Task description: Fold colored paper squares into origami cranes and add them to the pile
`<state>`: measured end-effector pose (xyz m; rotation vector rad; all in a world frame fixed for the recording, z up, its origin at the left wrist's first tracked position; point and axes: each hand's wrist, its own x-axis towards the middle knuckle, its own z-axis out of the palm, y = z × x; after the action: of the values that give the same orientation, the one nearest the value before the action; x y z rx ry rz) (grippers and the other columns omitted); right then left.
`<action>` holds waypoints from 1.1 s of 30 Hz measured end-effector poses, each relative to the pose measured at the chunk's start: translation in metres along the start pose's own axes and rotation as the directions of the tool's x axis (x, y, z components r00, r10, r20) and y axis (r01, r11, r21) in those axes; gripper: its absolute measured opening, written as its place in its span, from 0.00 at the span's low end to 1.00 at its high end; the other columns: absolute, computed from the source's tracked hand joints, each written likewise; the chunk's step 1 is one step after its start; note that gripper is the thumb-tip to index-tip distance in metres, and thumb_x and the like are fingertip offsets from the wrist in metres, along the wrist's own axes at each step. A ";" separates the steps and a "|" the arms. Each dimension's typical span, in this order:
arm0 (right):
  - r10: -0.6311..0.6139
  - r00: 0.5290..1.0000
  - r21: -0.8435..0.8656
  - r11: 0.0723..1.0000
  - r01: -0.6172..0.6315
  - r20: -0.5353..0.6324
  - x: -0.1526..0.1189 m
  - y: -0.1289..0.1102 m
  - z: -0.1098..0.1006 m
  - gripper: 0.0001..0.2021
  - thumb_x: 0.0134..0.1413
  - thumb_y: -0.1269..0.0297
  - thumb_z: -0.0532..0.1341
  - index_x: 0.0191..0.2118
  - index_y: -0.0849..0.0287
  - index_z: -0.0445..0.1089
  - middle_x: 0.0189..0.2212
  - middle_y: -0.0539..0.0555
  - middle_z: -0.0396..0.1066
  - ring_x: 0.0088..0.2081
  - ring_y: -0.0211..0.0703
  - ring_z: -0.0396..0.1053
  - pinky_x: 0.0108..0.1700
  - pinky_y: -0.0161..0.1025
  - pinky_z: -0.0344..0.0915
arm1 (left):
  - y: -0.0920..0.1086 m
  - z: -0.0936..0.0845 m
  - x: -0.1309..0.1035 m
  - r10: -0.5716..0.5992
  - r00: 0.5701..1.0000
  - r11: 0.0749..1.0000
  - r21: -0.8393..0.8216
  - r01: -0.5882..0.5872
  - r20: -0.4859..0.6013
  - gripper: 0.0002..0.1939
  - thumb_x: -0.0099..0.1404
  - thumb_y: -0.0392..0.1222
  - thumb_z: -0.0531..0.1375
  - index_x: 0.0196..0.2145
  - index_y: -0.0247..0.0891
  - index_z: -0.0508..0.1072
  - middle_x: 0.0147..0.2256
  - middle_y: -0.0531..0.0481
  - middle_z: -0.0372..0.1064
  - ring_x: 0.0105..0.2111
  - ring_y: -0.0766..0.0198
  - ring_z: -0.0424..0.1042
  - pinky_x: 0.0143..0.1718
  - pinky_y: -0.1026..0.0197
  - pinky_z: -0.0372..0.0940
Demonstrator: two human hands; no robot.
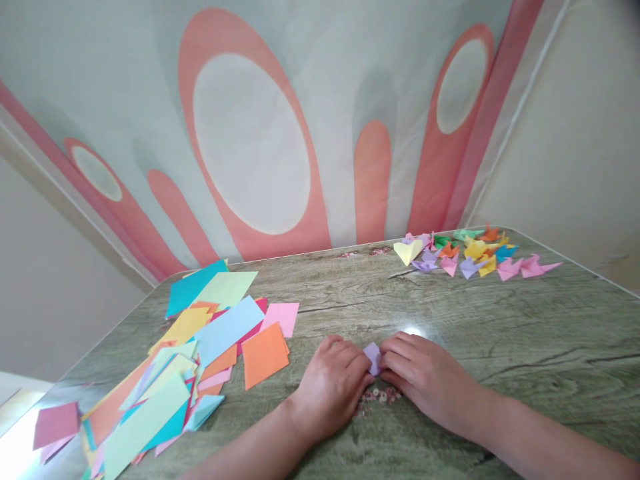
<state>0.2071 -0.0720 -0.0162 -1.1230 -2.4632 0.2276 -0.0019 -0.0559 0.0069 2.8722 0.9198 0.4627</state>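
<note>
A small folded piece of lavender paper (373, 359) lies between my two hands, low in the middle of the head view. The fingers of my left hand (336, 379) are closed at its left edge. From the other side, my right hand (419, 375) pinches its right edge, with the fingertips partly hiding the paper. Both hands rest low over the wood-patterned table (320, 320). A printed flower pattern (381, 396) on the tabletop shows just below the paper.
Loose coloured paper sheets (150, 407) are spread over the table's left side, with an orange square (265, 355) nearest my left hand. Several folded paper cranes (480, 250) stand together at the back right. Behind the table hangs a pink-and-grey patterned cloth (335, 133).
</note>
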 end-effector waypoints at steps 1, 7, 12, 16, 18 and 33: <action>0.015 1.000 0.020 1.000 -0.015 -0.003 0.000 0.000 -0.001 0.04 0.60 0.69 0.58 0.33 0.59 0.67 0.32 0.51 0.67 0.38 0.44 0.63 0.41 0.42 0.60 | 0.000 0.001 0.000 0.001 1.000 1.000 0.013 -0.001 0.001 0.08 0.67 0.37 0.51 0.33 0.36 0.68 0.32 0.47 0.68 0.37 0.60 0.67 0.47 0.51 0.59; 0.069 0.996 0.057 0.996 -0.065 -0.058 0.002 -0.002 -0.003 0.05 0.59 0.68 0.59 0.31 0.59 0.67 0.31 0.52 0.67 0.36 0.44 0.63 0.39 0.42 0.61 | 0.001 0.001 -0.001 0.023 0.998 0.999 0.026 -0.021 -0.050 0.09 0.67 0.35 0.50 0.31 0.37 0.68 0.31 0.47 0.68 0.36 0.61 0.68 0.46 0.53 0.59; 0.053 0.995 0.035 0.998 -0.051 -0.084 0.004 -0.002 -0.004 0.07 0.61 0.70 0.56 0.32 0.60 0.68 0.30 0.53 0.67 0.36 0.44 0.64 0.39 0.42 0.61 | 0.006 0.002 0.000 -0.025 0.999 0.998 0.052 0.026 -0.026 0.08 0.67 0.35 0.50 0.34 0.37 0.68 0.32 0.46 0.68 0.37 0.60 0.67 0.49 0.50 0.57; 0.054 0.995 0.040 0.998 -0.051 -0.079 0.004 -0.002 -0.005 0.06 0.60 0.70 0.58 0.32 0.59 0.69 0.30 0.52 0.67 0.36 0.44 0.64 0.39 0.42 0.61 | 0.005 0.004 0.001 -0.030 0.999 0.998 0.055 0.031 -0.022 0.09 0.67 0.34 0.50 0.31 0.36 0.67 0.31 0.47 0.68 0.35 0.61 0.67 0.48 0.51 0.57; 0.067 0.995 0.039 0.997 -0.065 -0.070 0.004 -0.003 -0.005 0.05 0.59 0.70 0.59 0.32 0.59 0.68 0.31 0.52 0.67 0.36 0.44 0.64 0.39 0.42 0.61 | 0.004 0.003 0.001 -0.041 0.999 0.999 0.027 0.042 -0.034 0.10 0.67 0.34 0.49 0.30 0.36 0.67 0.29 0.48 0.67 0.34 0.61 0.67 0.46 0.53 0.58; 0.123 0.985 0.073 0.991 -0.115 -0.122 0.005 -0.003 -0.001 0.08 0.60 0.71 0.56 0.30 0.59 0.68 0.31 0.53 0.66 0.36 0.43 0.63 0.38 0.41 0.61 | 0.002 0.002 0.004 -0.157 0.983 0.984 -0.103 0.147 -0.099 0.07 0.65 0.36 0.54 0.31 0.37 0.70 0.31 0.47 0.67 0.36 0.60 0.66 0.42 0.55 0.59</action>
<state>0.2027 -0.0697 -0.0127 -1.2193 -2.2655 0.2627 0.0032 -0.0552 0.0063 2.6888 1.0929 0.6315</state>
